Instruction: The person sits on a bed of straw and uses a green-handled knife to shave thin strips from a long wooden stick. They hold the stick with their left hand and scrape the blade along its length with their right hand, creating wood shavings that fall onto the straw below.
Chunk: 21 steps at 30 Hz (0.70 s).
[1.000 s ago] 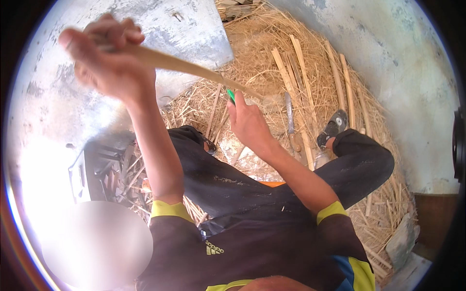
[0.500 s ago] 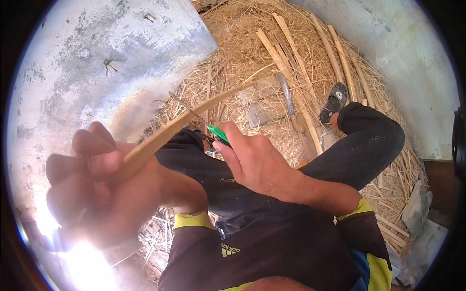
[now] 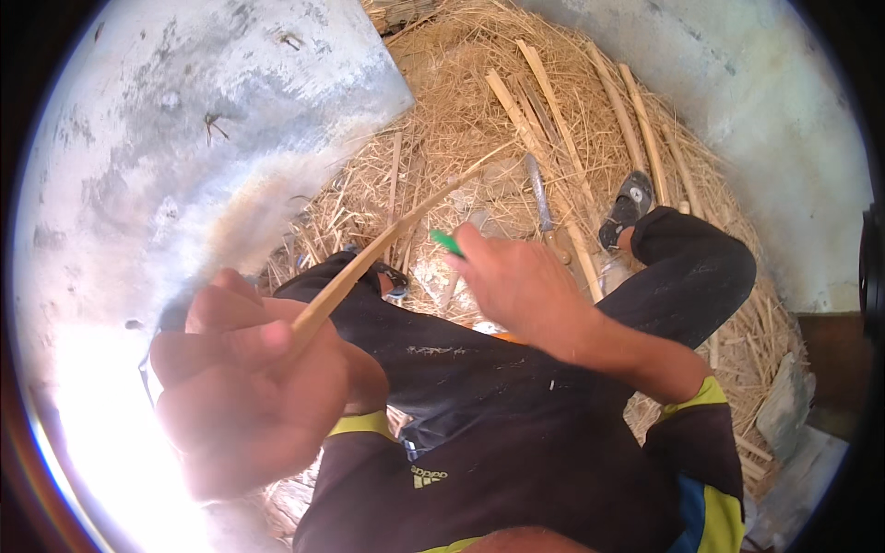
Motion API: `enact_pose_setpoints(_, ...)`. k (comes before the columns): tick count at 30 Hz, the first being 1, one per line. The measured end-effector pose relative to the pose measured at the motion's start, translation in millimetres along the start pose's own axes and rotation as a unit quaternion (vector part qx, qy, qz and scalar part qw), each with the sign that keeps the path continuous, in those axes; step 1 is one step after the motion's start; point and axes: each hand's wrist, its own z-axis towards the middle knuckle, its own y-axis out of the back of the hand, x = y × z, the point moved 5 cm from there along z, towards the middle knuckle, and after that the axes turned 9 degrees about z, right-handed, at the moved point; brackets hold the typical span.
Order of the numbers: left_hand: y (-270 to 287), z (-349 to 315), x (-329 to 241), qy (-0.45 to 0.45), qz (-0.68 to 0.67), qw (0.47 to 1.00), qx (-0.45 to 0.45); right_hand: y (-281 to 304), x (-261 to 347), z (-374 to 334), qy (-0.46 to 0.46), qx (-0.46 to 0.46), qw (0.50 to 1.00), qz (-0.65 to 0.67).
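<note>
My left hand (image 3: 263,387) is closed around the near end of a long, thin wooden strip (image 3: 373,251). The strip slants up and away to the right and tapers to a thin far end over the straw. To the right of the strip, my right hand (image 3: 535,290) is closed on a knife with a green handle (image 3: 446,241). Its blade cannot be made out now, though a thin one showed earlier. A gap separates the green handle from the strip. Both hands are above my dark trousers.
Another knife (image 3: 538,192) with a wooden handle lies on the ground ahead, beside long wooden strips (image 3: 558,115). Loose straw (image 3: 452,64) and shavings cover the ground. Grey walls (image 3: 203,101) stand at the left and right. A flat stone (image 3: 786,396) sits at the right.
My left hand has moved right and a little lower with the strip. My right hand has shifted right and slightly up, and the knife has come away from crossing the strip.
</note>
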Motion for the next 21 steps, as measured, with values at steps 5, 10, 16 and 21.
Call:
enact_pose_setpoints(5, 3, -7, -17, -0.022, -0.031, 0.999, 0.013, 2, 7, -5, -0.007, 0.05, 0.998, 0.024)
enact_pose_setpoints(10, 22, -15, -22, -0.066, -0.005, 0.993, 0.1, 6, 37, -22, 0.081, 0.002, 0.989, 0.12)
enact_pose_setpoints(16, 37, -13, -19, -0.055, 0.019, 0.996, 0.07, -18, 5, -24, 0.013, 0.049, 0.999, -0.004)
enact_pose_setpoints(21, 44, -15, -17, 0.014, 0.11, 0.994, -0.024, -34, -3, -17, 0.003, 0.007, 0.999, 0.034)
